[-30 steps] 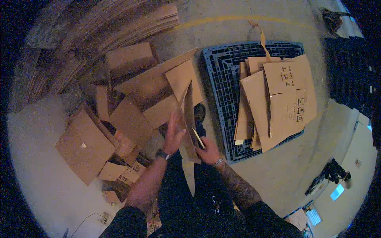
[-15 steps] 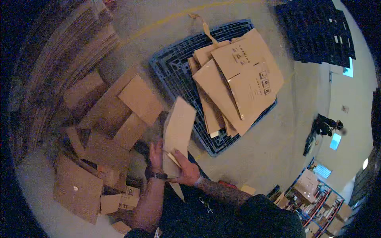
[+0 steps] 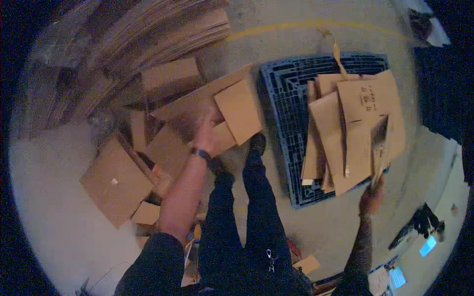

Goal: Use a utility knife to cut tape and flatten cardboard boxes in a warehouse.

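My right hand (image 3: 371,197) grips the near end of a flattened cardboard box (image 3: 384,148), seen nearly edge-on over the right side of a pile. That pile of flattened cardboard boxes (image 3: 323,123) lies on a blue plastic pallet (image 3: 277,128). Over to the left, my left hand (image 3: 209,133) reaches above a heap of open cardboard boxes (image 3: 170,148). Motion smears its fingers, so their pose is unclear. Just right of that hand is a lighter cardboard flap (image 3: 239,111).
Tall stacks of flat cardboard (image 3: 163,34) stand at the far left. A torn tan strip (image 3: 337,56) trails past the pallet's far edge. A yellow line (image 3: 306,23) crosses the floor beyond. Another person (image 3: 424,219) is in the distance at the right.
Both hands held a folded cardboard box before me; now they are apart. The right has swung the cardboard over the pallet pile, and the left has let go and moved over the heap.
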Motion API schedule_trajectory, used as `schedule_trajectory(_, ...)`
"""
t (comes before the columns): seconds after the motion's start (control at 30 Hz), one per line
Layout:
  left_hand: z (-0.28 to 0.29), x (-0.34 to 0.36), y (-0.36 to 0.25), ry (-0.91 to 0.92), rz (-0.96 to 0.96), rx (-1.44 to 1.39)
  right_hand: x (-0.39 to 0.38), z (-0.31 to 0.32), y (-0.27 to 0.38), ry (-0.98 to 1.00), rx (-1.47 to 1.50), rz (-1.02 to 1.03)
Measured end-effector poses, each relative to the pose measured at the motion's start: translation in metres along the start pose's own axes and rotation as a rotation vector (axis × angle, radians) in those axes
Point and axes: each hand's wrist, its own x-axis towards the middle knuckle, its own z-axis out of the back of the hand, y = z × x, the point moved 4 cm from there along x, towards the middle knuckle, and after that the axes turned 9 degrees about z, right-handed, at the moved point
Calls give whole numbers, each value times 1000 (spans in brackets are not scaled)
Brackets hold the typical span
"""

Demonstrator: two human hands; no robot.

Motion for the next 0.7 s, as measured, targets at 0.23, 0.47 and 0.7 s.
schedule_trajectory(0.23, 65, 87, -3, -283, 669, -1158, 18, -49, -38, -113, -158, 133)
schedule_trajectory(0.47, -36, -67, -3, -53, 51, 337, -46, -90, 8, -70, -122, 171)
schedule_trajectory(0.7, 42, -225, -19, 73, -60, 264, -68, -95, 99, -25, 208, 64)
